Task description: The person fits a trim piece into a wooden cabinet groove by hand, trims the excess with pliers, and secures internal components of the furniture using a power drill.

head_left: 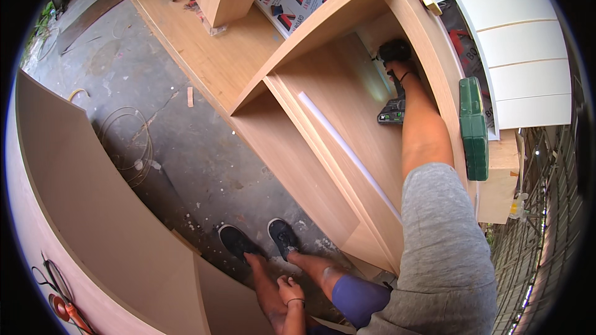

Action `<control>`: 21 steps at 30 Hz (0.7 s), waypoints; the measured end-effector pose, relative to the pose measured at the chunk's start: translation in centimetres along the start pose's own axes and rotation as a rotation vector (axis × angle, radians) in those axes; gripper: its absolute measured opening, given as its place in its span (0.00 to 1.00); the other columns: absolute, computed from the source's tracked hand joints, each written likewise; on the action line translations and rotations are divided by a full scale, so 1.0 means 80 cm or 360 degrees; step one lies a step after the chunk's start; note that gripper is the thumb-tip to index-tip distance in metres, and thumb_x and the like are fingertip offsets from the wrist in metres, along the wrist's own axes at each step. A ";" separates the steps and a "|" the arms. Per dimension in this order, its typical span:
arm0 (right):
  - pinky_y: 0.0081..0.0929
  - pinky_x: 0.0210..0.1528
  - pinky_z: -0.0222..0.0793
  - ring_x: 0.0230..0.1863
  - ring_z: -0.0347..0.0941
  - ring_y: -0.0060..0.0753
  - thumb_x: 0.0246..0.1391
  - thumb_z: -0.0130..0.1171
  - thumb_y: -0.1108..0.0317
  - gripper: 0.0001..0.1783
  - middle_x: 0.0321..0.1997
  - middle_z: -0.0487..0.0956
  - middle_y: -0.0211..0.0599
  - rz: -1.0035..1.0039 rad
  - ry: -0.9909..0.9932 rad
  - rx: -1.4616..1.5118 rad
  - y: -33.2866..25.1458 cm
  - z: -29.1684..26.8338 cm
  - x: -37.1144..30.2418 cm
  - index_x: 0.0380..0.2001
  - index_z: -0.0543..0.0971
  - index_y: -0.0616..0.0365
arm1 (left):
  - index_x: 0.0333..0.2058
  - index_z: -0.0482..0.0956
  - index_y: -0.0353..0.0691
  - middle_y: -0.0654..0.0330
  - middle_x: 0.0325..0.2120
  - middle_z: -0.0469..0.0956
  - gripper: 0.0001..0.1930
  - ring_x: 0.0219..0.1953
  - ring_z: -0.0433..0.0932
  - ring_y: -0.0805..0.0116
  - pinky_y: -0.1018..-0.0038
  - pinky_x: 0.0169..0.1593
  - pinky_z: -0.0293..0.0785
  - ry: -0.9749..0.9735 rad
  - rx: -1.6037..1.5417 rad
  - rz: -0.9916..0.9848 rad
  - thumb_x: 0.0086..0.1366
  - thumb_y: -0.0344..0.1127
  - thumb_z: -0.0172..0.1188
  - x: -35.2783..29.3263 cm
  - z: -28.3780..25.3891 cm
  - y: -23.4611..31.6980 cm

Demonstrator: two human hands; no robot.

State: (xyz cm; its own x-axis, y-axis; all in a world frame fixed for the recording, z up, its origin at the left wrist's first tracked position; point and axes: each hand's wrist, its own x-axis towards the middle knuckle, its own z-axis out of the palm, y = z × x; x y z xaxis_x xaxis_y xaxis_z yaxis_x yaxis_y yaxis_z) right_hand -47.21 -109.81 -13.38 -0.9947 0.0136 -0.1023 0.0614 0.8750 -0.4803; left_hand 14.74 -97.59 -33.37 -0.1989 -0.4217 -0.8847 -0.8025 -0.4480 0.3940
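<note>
My right arm reaches into a wood-grain cabinet point(323, 43) that lies open toward me. Deep in its upper right corner, my right hand point(395, 72) is wrapped round the grip of a black cordless drill point(392, 110). The drill's head points toward the inner wall, and its battery base is nearer to me. Where the bit ends cannot be made out. Low in front of my body, beside my legs, my left hand point(290, 290) is closed with its fingers curled in. Anything inside those fingers is hidden.
A green plastic case point(474, 128) rests along the cabinet's right side. White drawer-like panels point(524, 59) stand beyond it. A large curved panel point(105, 192) occupies the left, with an orange-handled corded tool point(74, 315) on it. Coiled wire point(127, 146) lies on the concrete floor.
</note>
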 end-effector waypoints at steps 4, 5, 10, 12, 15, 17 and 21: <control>0.27 0.19 0.71 0.15 0.74 0.33 0.30 0.62 0.71 0.11 0.21 0.78 0.41 0.0035 0.0002 0.0039 0.008 -0.002 0.005 0.24 0.80 0.63 | 0.44 0.69 0.34 0.41 0.37 0.77 0.12 0.42 0.76 0.44 0.61 0.45 0.70 -0.0014 -0.0001 0.0034 0.62 0.31 0.51 0.000 0.003 -0.002; 0.27 0.18 0.71 0.15 0.74 0.33 0.30 0.62 0.72 0.11 0.21 0.78 0.41 0.0048 -0.0006 0.0042 0.013 -0.004 0.013 0.24 0.80 0.63 | 0.44 0.69 0.34 0.41 0.37 0.77 0.12 0.42 0.76 0.44 0.61 0.45 0.70 -0.0021 -0.0001 0.0034 0.62 0.31 0.51 0.000 0.005 -0.002; 0.27 0.18 0.70 0.15 0.72 0.32 0.30 0.62 0.71 0.11 0.22 0.77 0.40 -0.0060 -0.0086 -0.0172 0.026 -0.006 0.036 0.24 0.78 0.62 | 0.44 0.69 0.33 0.41 0.37 0.76 0.13 0.42 0.76 0.43 0.61 0.46 0.70 -0.0021 0.0012 -0.0007 0.62 0.31 0.51 0.001 0.003 -0.002; 0.27 0.18 0.70 0.15 0.72 0.32 0.30 0.62 0.71 0.11 0.22 0.76 0.40 -0.0058 -0.0102 -0.0159 0.026 -0.007 0.036 0.24 0.78 0.61 | 0.44 0.69 0.33 0.41 0.37 0.76 0.13 0.42 0.76 0.43 0.61 0.46 0.69 -0.0019 0.0000 -0.0014 0.62 0.31 0.51 0.000 0.003 0.001; 0.28 0.18 0.70 0.15 0.72 0.33 0.30 0.61 0.71 0.12 0.22 0.76 0.39 -0.0065 -0.0085 -0.0164 0.022 -0.006 0.029 0.24 0.78 0.61 | 0.44 0.69 0.33 0.41 0.37 0.76 0.12 0.42 0.76 0.44 0.61 0.46 0.69 -0.0021 -0.0001 -0.0015 0.62 0.30 0.51 0.002 0.003 -0.001; 0.28 0.18 0.70 0.15 0.72 0.33 0.30 0.61 0.71 0.12 0.22 0.76 0.39 -0.0093 -0.0103 -0.0139 0.023 -0.008 0.026 0.25 0.78 0.61 | 0.44 0.69 0.33 0.41 0.37 0.76 0.12 0.42 0.76 0.44 0.61 0.46 0.69 -0.0028 0.0012 -0.0012 0.62 0.30 0.51 0.002 0.003 -0.001; 0.28 0.17 0.69 0.15 0.71 0.33 0.30 0.61 0.71 0.12 0.21 0.75 0.38 0.0072 -0.0150 0.0101 0.018 -0.005 0.023 0.25 0.77 0.60 | 0.44 0.69 0.33 0.41 0.37 0.76 0.12 0.42 0.75 0.44 0.61 0.47 0.69 -0.0031 0.0021 -0.0020 0.62 0.30 0.51 0.001 0.001 0.004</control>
State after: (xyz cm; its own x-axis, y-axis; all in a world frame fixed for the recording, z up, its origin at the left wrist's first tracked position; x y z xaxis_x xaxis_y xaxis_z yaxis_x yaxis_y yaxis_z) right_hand -48.95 -108.34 -13.94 -0.9787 0.0042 -0.2053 0.1142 0.8421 -0.5271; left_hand 14.42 -97.74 -33.34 -0.1993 -0.4007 -0.8943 -0.8123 -0.4429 0.3795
